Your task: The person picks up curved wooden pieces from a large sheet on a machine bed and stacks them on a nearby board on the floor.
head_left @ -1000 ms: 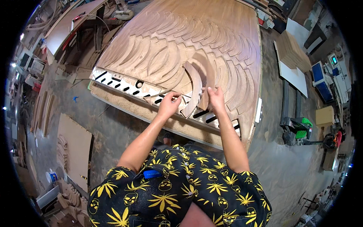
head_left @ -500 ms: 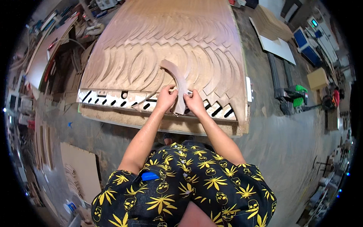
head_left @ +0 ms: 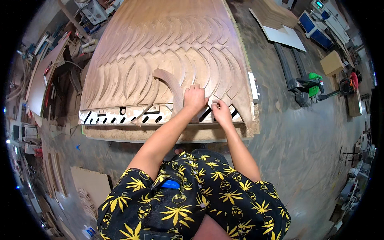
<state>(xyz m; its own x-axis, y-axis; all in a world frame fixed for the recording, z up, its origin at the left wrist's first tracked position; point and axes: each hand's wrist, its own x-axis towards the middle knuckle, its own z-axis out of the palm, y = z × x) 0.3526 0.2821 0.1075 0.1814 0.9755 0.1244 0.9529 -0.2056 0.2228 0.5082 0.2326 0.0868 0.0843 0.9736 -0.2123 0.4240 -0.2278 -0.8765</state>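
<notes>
A large wooden board (head_left: 172, 10) is spreading out beyond the left hand (head_left: 195, 97) and right hand (head_left: 221, 111). A green-and-black pallet truck (head_left: 316, 85) is standing well off to the right of both. A white strip with black slots (head_left: 114, 113) is running along the board's near side, stretching from beneath the right hand far out to the left. Just left of the left hand, a curved piece of wood (head_left: 169, 81) is lying, its near end running in beside that wrist. The left hand is resting low, fingers bent together; whether it is gripping anything, I cannot tell. The right hand is holding thumb and fingers nearly together, and what they are pinching, if anything, I cannot tell.
</notes>
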